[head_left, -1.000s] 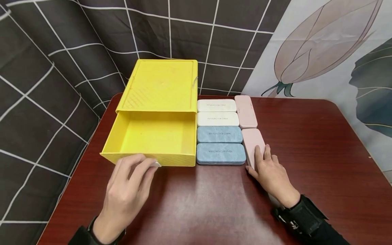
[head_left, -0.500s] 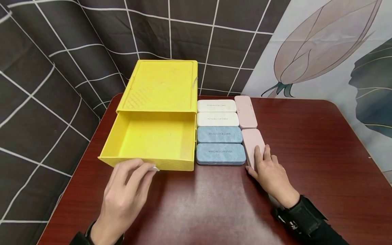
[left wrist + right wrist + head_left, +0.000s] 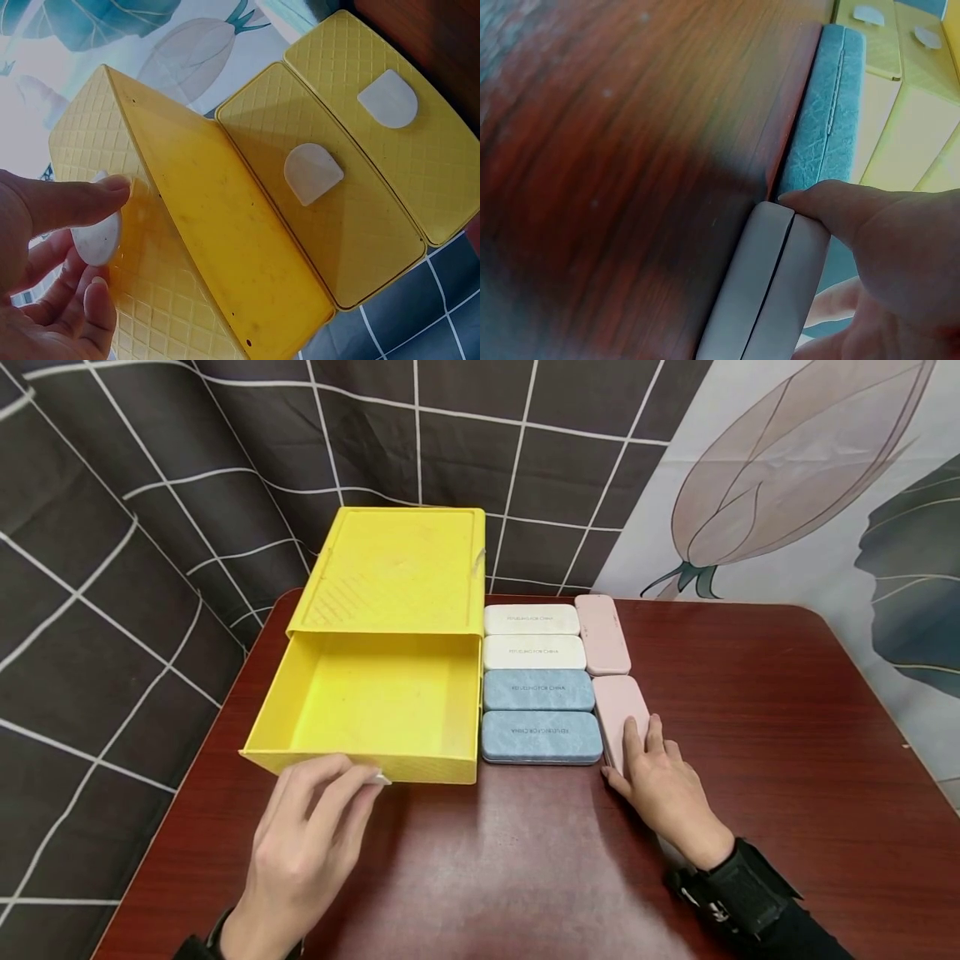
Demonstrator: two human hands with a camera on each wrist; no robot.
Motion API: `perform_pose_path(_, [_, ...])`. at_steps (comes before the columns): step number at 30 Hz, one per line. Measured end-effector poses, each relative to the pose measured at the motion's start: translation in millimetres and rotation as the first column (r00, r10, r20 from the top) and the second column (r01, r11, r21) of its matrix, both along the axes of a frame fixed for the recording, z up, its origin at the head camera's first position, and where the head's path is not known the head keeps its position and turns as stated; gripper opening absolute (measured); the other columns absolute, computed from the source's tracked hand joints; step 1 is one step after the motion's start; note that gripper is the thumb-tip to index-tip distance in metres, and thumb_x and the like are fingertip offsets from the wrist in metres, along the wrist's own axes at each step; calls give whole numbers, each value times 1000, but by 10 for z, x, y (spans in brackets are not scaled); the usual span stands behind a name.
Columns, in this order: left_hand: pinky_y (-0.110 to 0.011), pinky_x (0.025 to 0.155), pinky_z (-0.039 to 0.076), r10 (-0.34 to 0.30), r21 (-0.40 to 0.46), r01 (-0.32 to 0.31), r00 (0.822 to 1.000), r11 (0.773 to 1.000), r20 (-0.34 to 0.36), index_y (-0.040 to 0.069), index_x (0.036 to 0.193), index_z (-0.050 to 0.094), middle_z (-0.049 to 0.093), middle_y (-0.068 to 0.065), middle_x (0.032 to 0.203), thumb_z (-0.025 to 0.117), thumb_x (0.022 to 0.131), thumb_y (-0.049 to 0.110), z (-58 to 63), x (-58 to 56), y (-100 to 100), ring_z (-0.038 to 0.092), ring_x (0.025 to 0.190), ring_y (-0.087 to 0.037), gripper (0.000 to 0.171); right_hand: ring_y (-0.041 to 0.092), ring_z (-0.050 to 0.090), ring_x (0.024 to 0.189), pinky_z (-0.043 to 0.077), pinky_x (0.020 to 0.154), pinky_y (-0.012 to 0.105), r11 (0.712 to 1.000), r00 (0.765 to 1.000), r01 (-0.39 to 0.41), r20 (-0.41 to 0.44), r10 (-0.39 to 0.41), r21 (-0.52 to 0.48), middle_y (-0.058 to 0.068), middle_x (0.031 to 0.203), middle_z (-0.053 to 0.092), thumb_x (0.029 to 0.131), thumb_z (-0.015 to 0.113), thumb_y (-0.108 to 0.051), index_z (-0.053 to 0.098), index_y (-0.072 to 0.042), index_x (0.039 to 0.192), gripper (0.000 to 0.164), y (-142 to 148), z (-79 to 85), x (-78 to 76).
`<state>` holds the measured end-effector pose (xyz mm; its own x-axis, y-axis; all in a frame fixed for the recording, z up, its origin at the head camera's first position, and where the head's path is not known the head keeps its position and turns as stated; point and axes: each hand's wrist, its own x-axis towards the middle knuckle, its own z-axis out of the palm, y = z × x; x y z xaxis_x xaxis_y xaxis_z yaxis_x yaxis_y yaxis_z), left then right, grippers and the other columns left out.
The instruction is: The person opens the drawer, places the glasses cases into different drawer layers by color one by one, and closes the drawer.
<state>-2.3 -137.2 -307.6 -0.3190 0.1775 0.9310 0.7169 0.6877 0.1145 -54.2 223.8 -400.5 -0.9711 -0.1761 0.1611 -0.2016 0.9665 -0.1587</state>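
My left hand [image 3: 300, 852] pinches the white pull tab [image 3: 97, 241] on the front of a yellow drawer [image 3: 431, 770]. The drawer stands well out of its yellow cabinet [image 3: 397, 568], and its inside holds nothing. Two lower drawer fronts with white tabs show closed in the left wrist view. On the right, my right hand [image 3: 667, 793] holds the nearer pink glasses case [image 3: 618, 697] across its width where it lies on the table. Its thumb presses the case's near end in the right wrist view, beside a blue glasses case [image 3: 821, 112].
Between cabinet and right hand, two blue cases [image 3: 536, 739] and two white cases [image 3: 534, 652] lie in a column. A second pink case [image 3: 602, 635] lies behind the held one. The dark red table [image 3: 787, 735] meets a grid-patterned curtain [image 3: 465, 452] behind.
The left hand has drawn the yellow drawer a little further out toward the person. The right hand and the pink glasses case have stayed in place.
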Motion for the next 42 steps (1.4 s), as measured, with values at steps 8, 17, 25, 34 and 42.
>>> perform_pose_path(8, [-30,64,43,-5,7,5,1000,1000,-8,0,86,69,60,-14,83,65,84,12,22,20,9,53,71,-27,12,52,47,88,43,56,56,1000,1000,7,15,-7,2,42,128,34,81,68,-32,33,6,134,75,-1,5,0])
perform_pose_path(17, [-30,64,43,-6,16,6,1000,1000,-11,-1,83,68,60,-13,81,64,85,12,49,51,22,53,70,-27,13,52,48,88,43,54,56,1000,1000,4,8,-4,5,41,128,34,81,68,-32,33,6,134,74,-1,4,0])
perform_pose_path(25, [-31,60,42,-2,18,2,999,1000,-33,-2,80,66,58,-14,79,61,88,12,123,68,67,51,68,-27,17,52,47,89,43,55,57,1000,1000,5,8,-5,6,41,128,34,81,68,-32,33,6,134,74,2,0,-1])
perform_pose_path(34, [-32,59,41,7,28,-6,999,1000,-42,-2,78,65,58,-13,78,60,88,12,137,79,89,51,67,-27,18,51,46,86,43,53,55,1000,1000,10,9,-10,-4,38,126,35,81,68,-32,33,5,133,73,2,15,-2])
perform_pose_path(42, [-33,59,40,7,23,-6,999,1000,-35,-2,78,66,57,-13,77,61,88,13,138,103,82,50,67,-27,19,52,46,87,43,54,56,1000,1000,11,17,-11,-15,39,127,35,81,67,-32,34,4,133,72,3,18,-2])
